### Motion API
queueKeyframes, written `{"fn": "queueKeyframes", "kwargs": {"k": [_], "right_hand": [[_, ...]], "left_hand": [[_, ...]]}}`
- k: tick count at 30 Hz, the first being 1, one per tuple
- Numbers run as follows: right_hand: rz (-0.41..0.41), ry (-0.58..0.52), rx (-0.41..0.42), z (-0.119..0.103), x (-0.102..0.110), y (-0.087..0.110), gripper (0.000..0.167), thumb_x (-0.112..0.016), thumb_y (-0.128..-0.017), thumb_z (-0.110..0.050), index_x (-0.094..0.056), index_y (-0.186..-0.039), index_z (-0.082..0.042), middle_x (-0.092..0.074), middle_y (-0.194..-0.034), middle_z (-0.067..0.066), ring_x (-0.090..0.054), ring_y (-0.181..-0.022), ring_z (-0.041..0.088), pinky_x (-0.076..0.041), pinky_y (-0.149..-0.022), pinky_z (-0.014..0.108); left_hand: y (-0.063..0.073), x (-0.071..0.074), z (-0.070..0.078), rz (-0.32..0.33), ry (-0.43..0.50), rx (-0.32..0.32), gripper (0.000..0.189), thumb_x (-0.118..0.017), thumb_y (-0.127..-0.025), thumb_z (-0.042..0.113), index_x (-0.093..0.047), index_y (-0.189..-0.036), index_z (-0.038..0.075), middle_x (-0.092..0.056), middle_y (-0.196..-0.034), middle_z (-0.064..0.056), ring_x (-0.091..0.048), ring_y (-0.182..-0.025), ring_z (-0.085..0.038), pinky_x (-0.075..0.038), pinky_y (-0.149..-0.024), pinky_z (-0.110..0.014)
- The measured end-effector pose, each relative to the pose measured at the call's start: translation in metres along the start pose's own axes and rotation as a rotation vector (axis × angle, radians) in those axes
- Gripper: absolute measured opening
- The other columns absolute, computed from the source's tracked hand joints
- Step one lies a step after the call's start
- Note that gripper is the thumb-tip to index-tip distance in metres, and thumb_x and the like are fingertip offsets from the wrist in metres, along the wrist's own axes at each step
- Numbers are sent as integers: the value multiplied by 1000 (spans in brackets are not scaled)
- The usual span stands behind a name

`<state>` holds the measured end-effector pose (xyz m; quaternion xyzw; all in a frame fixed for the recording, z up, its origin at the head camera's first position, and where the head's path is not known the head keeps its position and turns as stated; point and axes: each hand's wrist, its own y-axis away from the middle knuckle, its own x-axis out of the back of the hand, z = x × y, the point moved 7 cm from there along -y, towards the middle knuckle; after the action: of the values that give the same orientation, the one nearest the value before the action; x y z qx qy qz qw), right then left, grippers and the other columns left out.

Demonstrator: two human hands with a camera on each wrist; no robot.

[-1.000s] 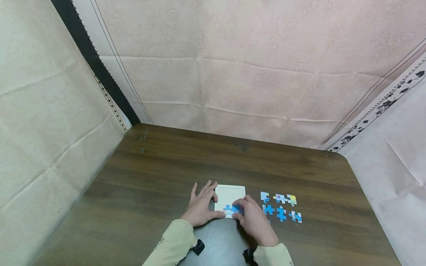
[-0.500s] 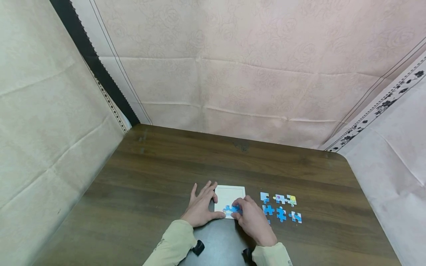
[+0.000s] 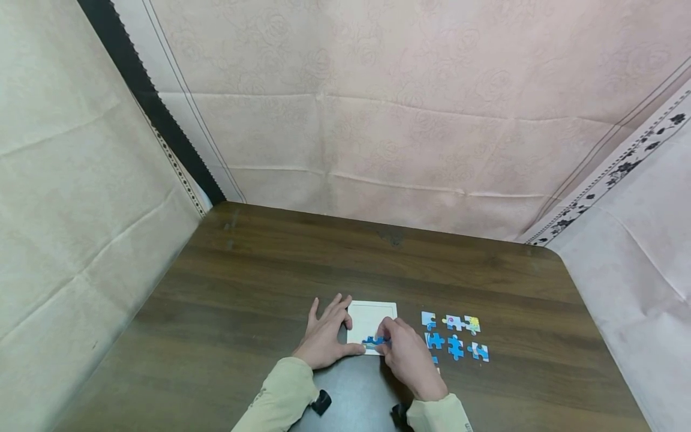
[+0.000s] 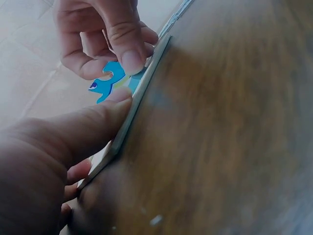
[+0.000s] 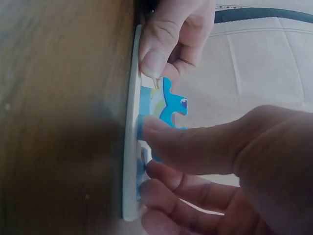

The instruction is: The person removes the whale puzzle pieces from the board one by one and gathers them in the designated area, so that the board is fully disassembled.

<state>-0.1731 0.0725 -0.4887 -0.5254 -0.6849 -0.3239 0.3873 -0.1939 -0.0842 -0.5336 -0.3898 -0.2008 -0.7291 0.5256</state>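
A white square puzzle board (image 3: 372, 313) lies near the front of the table. My left hand (image 3: 324, 339) rests at its left side with fingers spread, the thumb on the front edge and the index finger against the side. Above the board's front part, my right hand (image 3: 407, 354) pinches a blue jigsaw piece (image 5: 141, 128) between thumb and fingers, which mostly cover it. Beside that, a blue jigsaw piece with a printed eye (image 5: 172, 103) leans up off the board, between the two thumbs. Whether these pieces interlock is hidden by the fingers.
Right of the board lie several loose jigsaw pieces, among them a blue one (image 3: 456, 347), a blue-and-white one (image 3: 478, 351) and a yellow one (image 3: 472, 324). Another is partly hidden by the right wrist. Pale cloth (image 3: 388, 120) hangs behind the brown wooden table (image 3: 302, 258).
The blue pieces by my right fingers have gone from lying flat to tilted up. My right hand has shifted very slightly; my left hand keeps its place.
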Motion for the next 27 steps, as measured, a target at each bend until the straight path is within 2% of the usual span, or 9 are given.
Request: {"fn": "queueKeyframes", "kwargs": {"k": [9, 20, 27], "right_hand": [[-43, -85, -18, 0, 2, 2, 17, -74, -85, -5, -61, -84, -16, -55, -77, -5, -50, -65, 13, -48, -61, 28], [-89, -217, 45, 1, 10, 6, 12, -70, -88, -4, -61, -85, -11, -60, -75, -3, -52, -62, 12, -47, -56, 25], [-123, -296, 3, 8, 14, 9, 8, -66, -92, -9, -58, -89, -11, -61, -79, 0, -53, -66, 15, -47, -58, 28]], "left_hand": [[0, 0, -1, -7, -5, 8, 48, -78, -72, 57, -48, -89, 24, -34, -155, -6, -20, -147, -25, 8, -111, -61], [0, 1, 1, -2, -17, -9, 47, -77, -73, 58, -48, -90, 24, -34, -155, -6, -19, -147, -25, 8, -111, -61], [0, 1, 0, -15, -2, 6, 47, -77, -74, 57, -48, -90, 24, -31, -156, -6, -18, -147, -25, 9, -111, -60]]}}
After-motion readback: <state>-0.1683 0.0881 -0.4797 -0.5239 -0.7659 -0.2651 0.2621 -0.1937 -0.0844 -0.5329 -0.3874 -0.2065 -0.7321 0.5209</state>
